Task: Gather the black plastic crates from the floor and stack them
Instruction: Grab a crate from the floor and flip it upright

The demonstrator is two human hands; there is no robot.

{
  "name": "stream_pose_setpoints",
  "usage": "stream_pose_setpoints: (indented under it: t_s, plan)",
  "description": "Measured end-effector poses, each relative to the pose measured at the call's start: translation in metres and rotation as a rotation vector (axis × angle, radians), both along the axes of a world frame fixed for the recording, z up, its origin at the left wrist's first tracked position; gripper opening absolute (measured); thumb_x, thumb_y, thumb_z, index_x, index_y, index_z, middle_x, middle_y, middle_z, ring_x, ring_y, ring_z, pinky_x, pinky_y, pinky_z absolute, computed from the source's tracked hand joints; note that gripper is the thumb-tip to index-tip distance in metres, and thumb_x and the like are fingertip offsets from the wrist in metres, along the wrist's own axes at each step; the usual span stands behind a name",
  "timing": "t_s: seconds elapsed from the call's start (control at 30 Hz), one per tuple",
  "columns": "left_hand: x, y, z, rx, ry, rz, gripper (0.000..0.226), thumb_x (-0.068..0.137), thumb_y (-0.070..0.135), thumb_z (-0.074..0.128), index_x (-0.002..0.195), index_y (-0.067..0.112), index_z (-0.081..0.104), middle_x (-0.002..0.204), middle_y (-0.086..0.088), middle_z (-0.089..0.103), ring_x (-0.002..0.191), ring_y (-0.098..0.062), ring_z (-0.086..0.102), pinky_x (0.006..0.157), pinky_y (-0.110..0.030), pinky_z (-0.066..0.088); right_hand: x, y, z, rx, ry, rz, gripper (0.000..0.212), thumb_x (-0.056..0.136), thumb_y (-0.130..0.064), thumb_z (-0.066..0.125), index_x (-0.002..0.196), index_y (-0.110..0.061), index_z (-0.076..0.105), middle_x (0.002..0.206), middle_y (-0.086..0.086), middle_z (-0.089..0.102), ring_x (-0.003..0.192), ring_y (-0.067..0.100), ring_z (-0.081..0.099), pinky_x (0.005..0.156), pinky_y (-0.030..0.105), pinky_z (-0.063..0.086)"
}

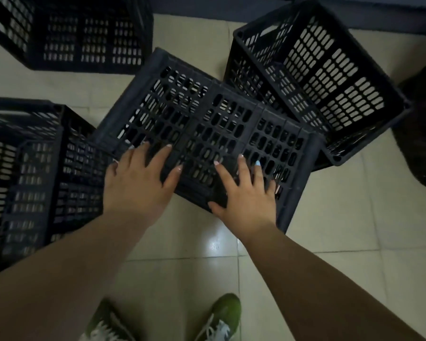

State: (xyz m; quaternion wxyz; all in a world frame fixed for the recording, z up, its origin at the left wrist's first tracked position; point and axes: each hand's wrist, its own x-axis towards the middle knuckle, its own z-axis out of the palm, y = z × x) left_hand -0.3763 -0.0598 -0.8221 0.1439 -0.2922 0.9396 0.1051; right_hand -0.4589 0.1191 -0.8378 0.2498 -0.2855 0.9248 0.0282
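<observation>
Black plastic under both my palms: the middle crate (207, 134) lies slatted face up on the tiled floor (330, 217), between three others (all open-topped). My left hand (138, 183) and right hand (246, 195) rest flat, fingers spread, gripping nothing.

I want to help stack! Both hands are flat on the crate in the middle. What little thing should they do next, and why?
Probably curl the fingers round the middle crate's near edge to grip it. The left hand and right hand only rest flat on its grid, so it cannot be lifted yet.
</observation>
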Motion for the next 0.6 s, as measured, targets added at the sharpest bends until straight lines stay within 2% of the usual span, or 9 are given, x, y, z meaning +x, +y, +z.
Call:
stream_pose_setpoints:
  t_s: [0.2,0.3,0.37,0.43,0.6]
  plan:
    - [0.009,0.002,-0.02,0.063,0.022,0.126,0.057,0.093,0.059,0.02,0.144,0.038,0.029,0.149,0.0,0.035,0.137,-0.023,0.03,0.108,-0.046,0.026,0.003,-0.017,-0.04,0.063,-0.082,0.035,0.092,0.084,-0.07,0.042,0.144,-0.044,-0.023,0.157,0.007,-0.025,0.143,0.041,-0.014,0.112,0.063,0.008]
    - [0.014,0.0,-0.028,0.064,0.063,0.133,0.055,0.094,0.057,0.022,0.143,0.037,0.033,0.146,0.0,0.038,0.135,-0.022,0.034,0.106,-0.046,0.029,0.006,-0.023,-0.052,0.103,-0.081,0.096,0.093,0.091,-0.051,0.051,0.143,-0.042,-0.025,0.154,0.015,-0.028,0.143,0.045,-0.01,0.11,0.064,0.013]
    - [0.018,-0.003,-0.029,0.058,0.077,0.137,0.055,0.093,0.057,0.022,0.143,0.036,0.034,0.146,-0.001,0.04,0.134,-0.023,0.035,0.105,-0.046,0.03,0.008,-0.027,-0.054,0.124,-0.061,0.107,0.091,0.094,-0.037,0.051,0.144,-0.038,-0.026,0.153,0.02,-0.028,0.143,0.047,-0.006,0.108,0.065,0.016]
    - [0.022,-0.007,-0.028,0.064,0.053,0.138,0.058,0.092,0.058,0.019,0.144,0.036,0.031,0.148,-0.001,0.037,0.137,-0.022,0.032,0.107,-0.046,0.028,0.009,-0.03,-0.052,0.146,-0.053,0.114,0.089,0.095,-0.031,0.049,0.144,-0.036,-0.026,0.152,0.024,-0.028,0.142,0.048,-0.003,0.107,0.066,0.017]
    - [0.041,-0.025,-0.013,0.086,-0.006,0.128,0.061,0.09,0.061,0.014,0.146,0.04,0.022,0.153,0.0,0.027,0.141,-0.021,0.023,0.111,-0.046,0.024,0.004,-0.034,-0.031,0.186,-0.091,0.111,0.086,0.095,-0.039,0.046,0.144,-0.041,-0.025,0.153,0.024,-0.026,0.143,0.045,0.001,0.109,0.063,0.019]
